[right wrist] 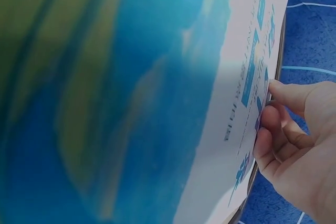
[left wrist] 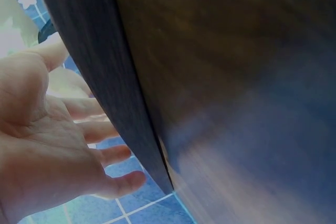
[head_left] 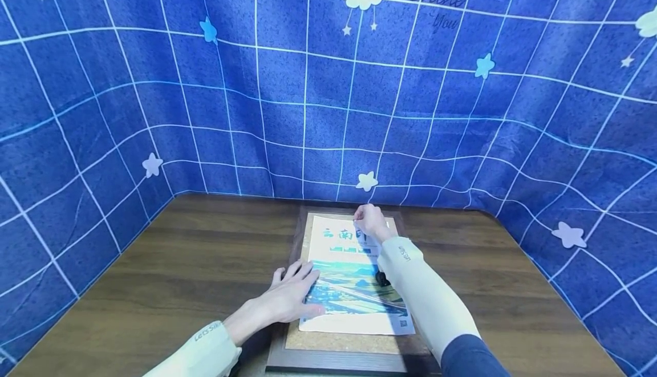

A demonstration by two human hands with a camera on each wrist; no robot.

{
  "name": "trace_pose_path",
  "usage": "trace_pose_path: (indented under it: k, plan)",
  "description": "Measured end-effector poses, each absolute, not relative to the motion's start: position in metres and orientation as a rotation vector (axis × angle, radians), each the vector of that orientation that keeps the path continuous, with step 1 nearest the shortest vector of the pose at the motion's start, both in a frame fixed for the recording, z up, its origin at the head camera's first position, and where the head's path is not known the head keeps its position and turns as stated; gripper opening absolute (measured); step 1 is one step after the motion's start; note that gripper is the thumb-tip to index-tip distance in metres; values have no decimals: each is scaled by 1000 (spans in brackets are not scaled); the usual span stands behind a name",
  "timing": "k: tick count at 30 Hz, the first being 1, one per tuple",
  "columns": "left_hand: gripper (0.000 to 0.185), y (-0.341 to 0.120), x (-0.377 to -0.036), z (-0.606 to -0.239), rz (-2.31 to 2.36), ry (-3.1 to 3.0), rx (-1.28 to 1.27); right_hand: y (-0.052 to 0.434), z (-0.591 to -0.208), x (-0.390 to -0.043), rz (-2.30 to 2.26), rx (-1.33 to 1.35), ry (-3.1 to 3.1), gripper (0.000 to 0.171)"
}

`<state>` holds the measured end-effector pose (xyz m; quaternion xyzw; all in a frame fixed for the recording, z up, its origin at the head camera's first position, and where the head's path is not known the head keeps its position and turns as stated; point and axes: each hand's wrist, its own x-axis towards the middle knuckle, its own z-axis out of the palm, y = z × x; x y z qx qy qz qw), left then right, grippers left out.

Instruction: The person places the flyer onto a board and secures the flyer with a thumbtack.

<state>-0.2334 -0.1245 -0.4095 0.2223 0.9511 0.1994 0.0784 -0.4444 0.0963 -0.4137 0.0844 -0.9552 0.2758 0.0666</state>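
woodgrain table (head_left: pixel 205 251) bears corkboard (head_left: pixel 333 343) and poster (head_left: pixel 359 324), left grip (head_left: pixel 290 300) splayed, right grip (head_left: pixel 373 223) pinching something (right wrist: pixel 270 102).

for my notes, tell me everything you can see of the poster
The poster looks like shiny paper: blue characters on white above, a blue, green and yellow landscape beneath, a white strip at the bottom. It lies face up on a framed cork-look board. The left hand lies over its left edge; the right hand touches its top.
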Motion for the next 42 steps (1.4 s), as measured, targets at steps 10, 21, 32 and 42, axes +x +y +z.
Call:
trace_pose_path:
  k: [10,21,32,42]
  plan:
    - [80,-124,-234,-410,588,2849,678,97,-414,-448,841,235,-2882,2]
    - [79,-123,-234,-410,567,2849,660,97,-411,-448,898,229,-2895,10]
    - [78,-123,-235,-407,564,2858,666,98,-408,-450,959,171,-2909,4]
    - [78,-123,-234,-408,559,2855,662,100,-409,-449,942,191,-2926,7]
